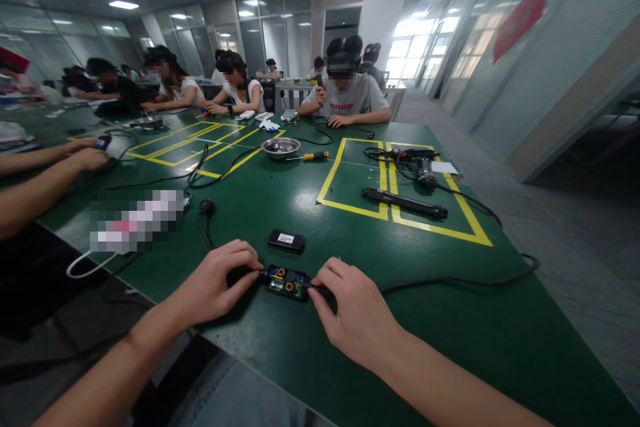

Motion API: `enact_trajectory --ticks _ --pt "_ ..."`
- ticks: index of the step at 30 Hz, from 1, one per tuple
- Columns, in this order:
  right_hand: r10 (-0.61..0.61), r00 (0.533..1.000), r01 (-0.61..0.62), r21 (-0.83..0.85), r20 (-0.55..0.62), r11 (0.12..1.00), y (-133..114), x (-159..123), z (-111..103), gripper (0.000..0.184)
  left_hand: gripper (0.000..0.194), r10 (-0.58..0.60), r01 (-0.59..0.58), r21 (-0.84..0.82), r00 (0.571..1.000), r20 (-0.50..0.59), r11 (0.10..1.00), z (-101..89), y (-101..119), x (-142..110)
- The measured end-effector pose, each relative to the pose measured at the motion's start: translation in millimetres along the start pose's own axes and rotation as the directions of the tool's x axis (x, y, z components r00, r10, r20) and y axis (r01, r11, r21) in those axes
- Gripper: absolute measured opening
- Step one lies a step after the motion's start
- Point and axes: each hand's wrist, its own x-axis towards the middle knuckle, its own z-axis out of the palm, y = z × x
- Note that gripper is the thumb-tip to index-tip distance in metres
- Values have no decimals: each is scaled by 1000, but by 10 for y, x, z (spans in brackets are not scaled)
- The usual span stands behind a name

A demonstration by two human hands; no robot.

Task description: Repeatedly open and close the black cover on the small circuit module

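An open black plastic case [287,295] with a circuit board and copper coils inside lies on the green table in front of me. My left hand [227,280] pinches the black cable at the case's left end, thumb against fingers. At the opposite end, my right hand [350,303] is closed on the other black cable [430,283], which runs off to the right. Just beyond the case rests its likely cover, a black lid [286,241] with a white label. A black plug [207,207] lies beyond my left hand.
A metal bowl [281,147] and a yellow-handled screwdriver [316,156] sit farther back. On the right, a black rod-shaped tool [405,203] and tangled cables [400,157] lie around yellow tape [350,211]. A co-worker's arms [55,170] reach in from the left; another person [345,97] sits opposite.
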Motion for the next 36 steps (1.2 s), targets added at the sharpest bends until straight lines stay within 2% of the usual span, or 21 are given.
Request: enact_trajectory --ticks 5,10,11,13,15,19,22,25,29,31,34,36 --pt "13 1000 -13 -2 9 1000 -4 10 3 13 22 -2 -1 52 999 53 999 -66 24 42" --pt "10 1000 -10 -10 -13 1000 -12 -8 17 9 28 -22 22 70 1000 -4 997 -42 51 383" --pt "9 1000 -9 -4 -18 1000 -15 -12 15 8 31 -26 24 71 999 21 997 -12 29 474" --pt "19 999 -18 21 -32 1000 -23 -19 4 6 33 -31 20 80 990 137 997 42 -35 626" --pt "33 998 -31 46 -46 998 -30 -24 -6 8 35 -48 31 82 976 211 996 58 -86 693" --pt "26 997 -22 60 -70 998 -38 -29 -5 12 38 -19 19 5 992 126 1000 -48 -13 534" --pt "14 997 -10 67 -70 998 -45 -27 -4 12 41 61 -43 -90 976 209 995 -114 129 332" --pt "24 998 -21 66 -57 998 -56 -25 -13 12 41 132 -124 -47 948 291 991 -79 211 228" --pt "25 998 -22 46 -58 999 -58 -23 -16 11 41 170 -196 68 946 277 978 -22 237 231" --pt "19 998 -18 33 -53 999 -53 -22 -9 11 41 167 -194 67 942 291 979 -45 240 263" --pt "19 999 -18 17 -47 1000 -45 -16 -2 11 34 139 -132 -43 931 338 990 -94 205 340" --pt "23 999 -23 8 -45 1000 -46 -10 -3 10 30 66 -46 -79 960 271 996 -80 144 400"
